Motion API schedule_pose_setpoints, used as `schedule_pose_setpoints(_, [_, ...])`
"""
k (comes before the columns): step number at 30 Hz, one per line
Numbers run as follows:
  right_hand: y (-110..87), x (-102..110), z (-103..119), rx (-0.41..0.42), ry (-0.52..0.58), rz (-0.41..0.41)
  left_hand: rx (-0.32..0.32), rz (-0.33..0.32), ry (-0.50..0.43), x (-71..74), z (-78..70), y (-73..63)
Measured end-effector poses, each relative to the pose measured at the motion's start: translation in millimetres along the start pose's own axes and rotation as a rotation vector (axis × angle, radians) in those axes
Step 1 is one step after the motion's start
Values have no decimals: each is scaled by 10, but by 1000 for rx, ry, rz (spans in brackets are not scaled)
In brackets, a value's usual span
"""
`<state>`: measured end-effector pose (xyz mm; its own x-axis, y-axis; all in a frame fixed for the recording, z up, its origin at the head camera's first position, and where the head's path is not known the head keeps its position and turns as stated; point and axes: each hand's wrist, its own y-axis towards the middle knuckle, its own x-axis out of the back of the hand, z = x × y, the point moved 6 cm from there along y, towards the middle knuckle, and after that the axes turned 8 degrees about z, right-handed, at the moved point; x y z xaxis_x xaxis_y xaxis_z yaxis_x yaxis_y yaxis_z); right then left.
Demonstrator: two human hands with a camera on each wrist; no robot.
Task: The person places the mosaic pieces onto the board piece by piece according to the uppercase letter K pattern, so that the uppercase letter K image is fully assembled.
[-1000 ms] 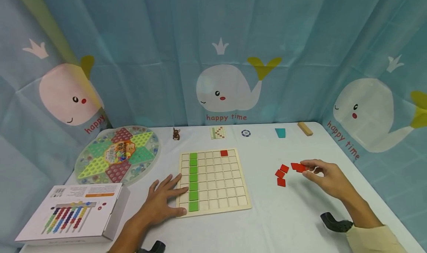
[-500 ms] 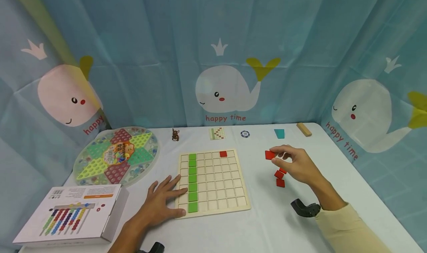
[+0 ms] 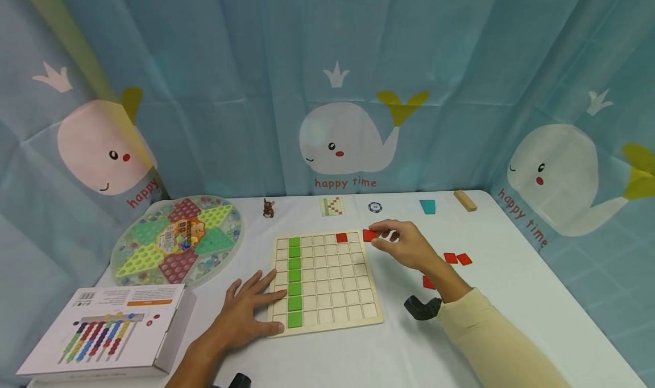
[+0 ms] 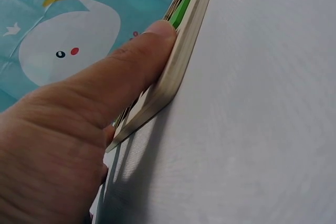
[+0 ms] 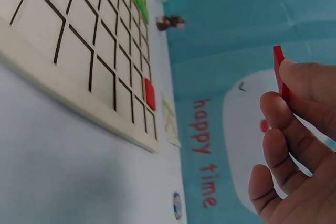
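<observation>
A wooden grid board [image 3: 339, 284] lies on the table with one column of green tiles [image 3: 294, 276] and a red tile [image 3: 341, 238] in its top row. My left hand [image 3: 240, 314] rests on the board's left edge, fingers spread; in the left wrist view the thumb [image 4: 142, 51] lies on the frame by a green tile. Between thumb and fingertips, my right hand [image 3: 406, 244] pinches another red tile [image 5: 279, 72], held just off the board's upper right corner. Loose red tiles [image 3: 450, 258] lie right of the board, partly hidden by the right forearm.
Along the back stand or lie a brown figurine [image 3: 268, 208], a pattern card [image 3: 332, 206], a poker chip [image 3: 375, 207], a teal piece [image 3: 427, 207] and a wooden block [image 3: 465, 201]. Left are a round game board [image 3: 184, 237] and a white box [image 3: 104, 331]. Whale-print curtains surround the table.
Carrying the red tile, my right hand has moved left from the loose tiles to the board's upper right corner. My left hand keeps its place on the board.
</observation>
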<state>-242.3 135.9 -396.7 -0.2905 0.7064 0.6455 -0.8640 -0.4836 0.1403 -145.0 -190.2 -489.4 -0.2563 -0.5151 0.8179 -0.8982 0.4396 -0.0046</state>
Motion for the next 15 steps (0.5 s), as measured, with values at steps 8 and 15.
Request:
schedule_pose_setpoints(8, [262, -281, -30, 2, 1, 51, -13, -12, 8, 2, 3, -2])
schedule_pose_setpoints(15, [422, -506, -106, 2, -4, 97, -10, -12, 10, -10, 10, 2])
